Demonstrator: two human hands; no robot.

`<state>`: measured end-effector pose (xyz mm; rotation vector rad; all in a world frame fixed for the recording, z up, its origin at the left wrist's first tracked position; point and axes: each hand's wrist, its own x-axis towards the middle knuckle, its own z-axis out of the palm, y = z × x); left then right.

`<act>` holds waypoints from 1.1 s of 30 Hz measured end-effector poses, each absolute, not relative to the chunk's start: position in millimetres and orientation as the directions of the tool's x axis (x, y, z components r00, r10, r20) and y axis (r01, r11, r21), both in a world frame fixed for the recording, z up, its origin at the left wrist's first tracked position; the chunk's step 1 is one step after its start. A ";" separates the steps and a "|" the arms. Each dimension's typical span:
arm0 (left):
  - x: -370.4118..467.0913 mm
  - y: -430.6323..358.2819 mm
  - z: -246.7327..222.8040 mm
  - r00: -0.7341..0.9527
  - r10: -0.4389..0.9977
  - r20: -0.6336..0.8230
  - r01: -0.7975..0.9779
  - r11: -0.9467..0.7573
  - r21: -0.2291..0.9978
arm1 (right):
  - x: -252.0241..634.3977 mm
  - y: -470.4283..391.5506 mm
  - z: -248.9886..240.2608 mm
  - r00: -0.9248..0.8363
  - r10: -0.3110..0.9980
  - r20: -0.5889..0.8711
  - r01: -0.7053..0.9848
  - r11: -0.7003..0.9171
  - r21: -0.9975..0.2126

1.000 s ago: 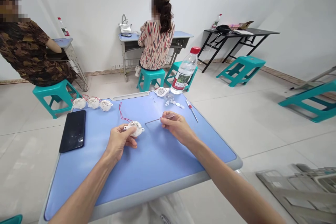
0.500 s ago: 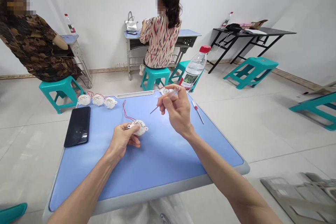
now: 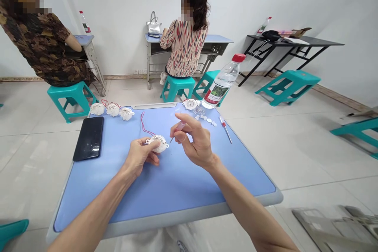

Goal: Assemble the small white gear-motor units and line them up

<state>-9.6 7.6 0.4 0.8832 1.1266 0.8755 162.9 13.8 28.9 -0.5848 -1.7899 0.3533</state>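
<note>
Right hand [image 3: 195, 142] has lowered its screwdriver [image 3: 180, 126]; bottle label [image 3: 217, 93] print is unreadable.

light: bright, even | glare: phone [image 3: 88, 138] | shadows: soft, on desk [image 3: 124, 197] | edges: stretched, lower right soft

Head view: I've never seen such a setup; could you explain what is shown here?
There is no machine here: a person works bare-handed. The picture comes from a camera worn on that person's head, looking forward and down. The left hand holds a round white part with a red wire loop; the right hand holds a small screwdriver, its tip close to the part's edge. On the blue desk lie a black phone and, behind it, three similar white parts. The far right has another such part, a water bottle, small white discs and a second screwdriver.
</note>
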 end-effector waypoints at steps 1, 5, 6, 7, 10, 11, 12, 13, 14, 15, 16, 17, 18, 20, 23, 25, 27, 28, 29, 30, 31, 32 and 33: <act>-9.4 7.8 0.5 0.198 0.911 -0.362 -0.126 0.390 0.912 | 162.2 13.9 27.5 -0.218 0.549 0.806 0.206 0.834 -0.512; -9.4 7.7 0.9 0.199 0.912 -0.359 -0.126 0.387 0.913 | 159.4 15.0 21.9 -0.211 0.554 0.805 0.186 0.831 -0.523; -9.4 7.5 1.0 0.200 0.911 -0.360 -0.126 0.388 0.913 | 159.1 15.5 20.8 -0.207 0.555 0.806 0.190 0.831 -0.523; -9.4 7.3 1.1 0.201 0.911 -0.360 -0.127 0.388 0.913 | 159.0 16.0 19.9 -0.201 0.556 0.807 0.197 0.830 -0.522; -9.0 6.9 1.3 0.200 0.910 -0.363 -0.128 0.391 0.911 | 159.3 17.4 17.9 -0.186 0.566 0.803 0.204 0.822 -0.532; -8.8 6.9 1.2 0.200 0.910 -0.364 -0.129 0.393 0.911 | 159.4 17.7 17.5 -0.183 0.572 0.800 0.198 0.818 -0.540; -8.7 6.8 1.1 0.199 0.909 -0.366 -0.131 0.394 0.910 | 159.4 17.8 17.2 -0.181 0.579 0.795 0.189 0.814 -0.549; -8.5 6.8 1.0 0.198 0.909 -0.367 -0.132 0.396 0.909 | 159.3 17.8 17.0 -0.180 0.584 0.792 0.182 0.811 -0.556; -8.5 6.8 0.9 0.197 0.909 -0.367 -0.133 0.396 0.909 | 159.1 17.8 16.9 -0.180 0.587 0.789 0.178 0.809 -0.561; -8.4 6.8 0.9 0.195 0.909 -0.367 -0.133 0.396 0.909 | 158.9 17.6 16.9 -0.180 0.589 0.788 0.178 0.807 -0.562; -8.3 6.8 1.0 0.194 0.910 -0.367 -0.133 0.395 0.909 | 158.7 17.4 17.0 -0.181 0.590 0.787 0.182 0.807 -0.562; -8.3 6.9 1.1 0.193 0.910 -0.367 -0.133 0.395 0.909 | 158.5 17.2 17.2 -0.182 0.591 0.786 0.187 0.806 -0.562; -8.3 7.1 1.2 0.192 0.910 -0.368 -0.133 0.395 0.909 | 158.3 17.1 17.3 -0.183 0.592 0.785 0.191 0.805 -0.562; -8.4 7.4 1.3 0.191 0.909 -0.369 -0.131 0.397 0.909 | 158.1 17.1 17.4 -0.185 0.596 0.782 0.194 0.802 -0.565; -8.6 7.7 1.4 0.196 0.908 -0.370 -0.130 0.399 0.908 | 158.1 17.4 17.1 -0.186 0.601 0.778 0.195 0.798 -0.570; -8.6 7.5 1.5 0.200 0.908 -0.368 -0.132 0.397 0.908 | 158.5 17.3 16.9 -0.189 0.600 0.777 0.192 0.799 -0.570; -8.5 7.1 1.7 0.200 0.909 -0.366 -0.134 0.396 0.909 | 159.2 16.9 17.0 -0.195 0.596 0.779 0.186 0.802 -0.568; -8.5 6.9 1.8 0.199 0.909 -0.366 -0.135 0.395 0.908 | 159.7 16.6 17.4 -0.199 0.593 0.780 0.183 0.805 -0.565; -8.5 6.8 1.9 0.199 0.908 -0.368 -0.137 0.397 0.907 | 160.2 16.3 17.8 -0.202 0.591 0.781 0.183 0.806 -0.563; -8.5 6.7 1.9 0.199 0.908 -0.369 -0.138 0.398 0.907 | 160.8 16.0 18.4 -0.205 0.591 0.780 0.186 0.806 -0.562; -8.6 6.7 1.9 0.199 0.908 -0.369 -0.139 0.399 0.906 | 161.4 15.6 19.1 -0.204 0.590 0.781 0.191 0.807 -0.559; -8.7 6.8 1.8 0.200 0.908 -0.369 -0.139 0.399 0.906 | 161.9 15.3 19.8 -0.200 0.588 0.784 0.196 0.808 -0.556; -8.9 6.8 1.7 0.202 0.908 -0.367 -0.138 0.398 0.907 | 162.4 14.9 20.5 -0.194 0.584 0.788 0.200 0.810 -0.551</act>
